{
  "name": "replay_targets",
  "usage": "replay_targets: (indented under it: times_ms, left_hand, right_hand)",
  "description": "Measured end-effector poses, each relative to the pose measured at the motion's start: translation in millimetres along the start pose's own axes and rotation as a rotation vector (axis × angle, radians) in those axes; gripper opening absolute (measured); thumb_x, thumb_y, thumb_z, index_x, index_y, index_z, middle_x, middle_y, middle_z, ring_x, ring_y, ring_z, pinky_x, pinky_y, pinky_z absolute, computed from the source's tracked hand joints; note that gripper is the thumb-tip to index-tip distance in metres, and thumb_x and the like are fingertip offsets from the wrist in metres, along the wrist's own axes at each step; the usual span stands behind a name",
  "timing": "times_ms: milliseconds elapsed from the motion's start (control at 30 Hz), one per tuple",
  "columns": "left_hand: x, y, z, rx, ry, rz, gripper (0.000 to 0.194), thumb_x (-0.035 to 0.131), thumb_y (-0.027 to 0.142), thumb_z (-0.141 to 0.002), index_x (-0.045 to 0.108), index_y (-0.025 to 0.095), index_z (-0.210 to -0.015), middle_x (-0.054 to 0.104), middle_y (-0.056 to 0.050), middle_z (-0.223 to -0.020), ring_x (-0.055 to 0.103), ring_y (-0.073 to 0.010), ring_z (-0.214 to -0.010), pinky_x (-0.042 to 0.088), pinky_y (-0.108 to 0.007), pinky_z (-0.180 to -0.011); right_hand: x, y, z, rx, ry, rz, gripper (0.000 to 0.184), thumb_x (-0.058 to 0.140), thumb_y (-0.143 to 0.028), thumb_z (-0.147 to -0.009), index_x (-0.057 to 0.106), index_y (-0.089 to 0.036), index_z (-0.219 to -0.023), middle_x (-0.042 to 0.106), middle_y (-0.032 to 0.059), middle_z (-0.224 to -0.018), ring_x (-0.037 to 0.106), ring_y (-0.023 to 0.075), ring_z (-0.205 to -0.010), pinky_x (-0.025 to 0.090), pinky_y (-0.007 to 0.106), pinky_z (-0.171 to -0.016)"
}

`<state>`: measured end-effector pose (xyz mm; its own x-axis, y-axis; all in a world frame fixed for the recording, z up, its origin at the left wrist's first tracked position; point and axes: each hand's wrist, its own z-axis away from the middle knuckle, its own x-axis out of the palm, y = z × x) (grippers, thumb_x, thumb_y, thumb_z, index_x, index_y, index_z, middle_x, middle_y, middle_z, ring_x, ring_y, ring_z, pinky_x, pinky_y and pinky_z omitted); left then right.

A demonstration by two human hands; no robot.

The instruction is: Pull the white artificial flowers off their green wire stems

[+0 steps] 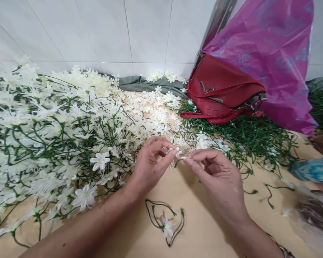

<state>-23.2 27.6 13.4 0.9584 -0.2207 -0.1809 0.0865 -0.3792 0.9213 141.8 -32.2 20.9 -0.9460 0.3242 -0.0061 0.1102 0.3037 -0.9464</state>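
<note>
My left hand [154,163] pinches a small white artificial flower [177,152] between thumb and fingertips. Close beside it, my right hand [218,175] is closed in a pinch on the flower's thin stem [183,158], whose white and green end shows at the fingertips. Both hands meet just above the table. Nearer to me lies a green branched stem [153,215] with one white flower [167,226] on it. Left of my hands spreads a big heap of white flowers on green stems [70,136].
Loose white petals [158,113] cover the tan table [204,229] towards the tiled wall [150,32]. At the back right, a red handbag [220,89] and a purple plastic bag [274,61] stand by green stems [253,138]. A clear plastic bag [314,215] lies at the right edge.
</note>
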Motion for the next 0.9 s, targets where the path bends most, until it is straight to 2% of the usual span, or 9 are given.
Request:
replay_targets:
  times_ms: [100,267,467,667,900]
  left_hand:
    - [1.9,4.1,1.6,-0.017,-0.022,0.005,0.007,0.065,0.021,-0.093,0.072,0.02,-0.092,0.071,-0.006,-0.103,0.065,-0.0178,-0.097,0.053,-0.027,-0.079]
    - [4.2,10.1,4.8,-0.176,-0.099,0.058,0.012,0.065,0.029,-0.094,0.072,0.019,-0.093,0.072,-0.003,-0.086,0.062,-0.0148,-0.075,0.052,-0.027,-0.073]
    - [6.9,8.9,5.6,-0.311,-0.153,0.225,0.012,0.073,0.029,-0.088,0.08,0.02,-0.09,0.079,-0.002,-0.084,0.068,-0.0149,-0.075,0.056,-0.027,-0.073]
    - [9.9,4.0,7.8,-0.378,-0.147,0.342,0.011,0.079,0.026,-0.083,0.084,0.023,-0.091,0.083,-0.003,-0.092,0.072,-0.0155,-0.082,0.057,-0.028,-0.08]
    - [6.7,6.7,3.6,-0.503,-0.187,0.426,0.009,0.082,0.027,-0.079,0.085,0.023,-0.086,0.081,-0.001,-0.082,0.064,-0.0107,-0.071,0.052,-0.023,-0.07]
  right_hand:
    - [1.7,-2.0,1.6,-0.01,0.018,0.03,0.017,0.081,-0.012,-0.08,0.068,-0.023,-0.077,0.072,-0.0017,-0.079,0.069,0.0132,-0.079,0.055,0.024,-0.077]
    - [2.5,-1.5,4.0,-0.015,0.037,0.08,0.019,0.079,-0.013,-0.081,0.064,-0.023,-0.075,0.071,-0.0021,-0.078,0.069,0.0142,-0.08,0.054,0.027,-0.078]
    - [0.0,1.9,7.0,-0.093,0.044,0.219,0.023,0.077,-0.014,-0.084,0.059,-0.024,-0.074,0.068,-0.002,-0.077,0.067,0.0171,-0.078,0.052,0.032,-0.077]
    - [0.0,0.7,8.3,-0.314,0.031,0.486,0.028,0.072,-0.009,-0.086,0.052,-0.024,-0.074,0.064,-0.0045,-0.072,0.063,0.0167,-0.071,0.047,0.036,-0.076]
    - [1.4,1.0,8.7,-0.35,0.028,0.485,0.029,0.074,-0.008,-0.085,0.051,-0.025,-0.077,0.067,-0.0052,-0.073,0.066,0.0163,-0.071,0.049,0.037,-0.078]
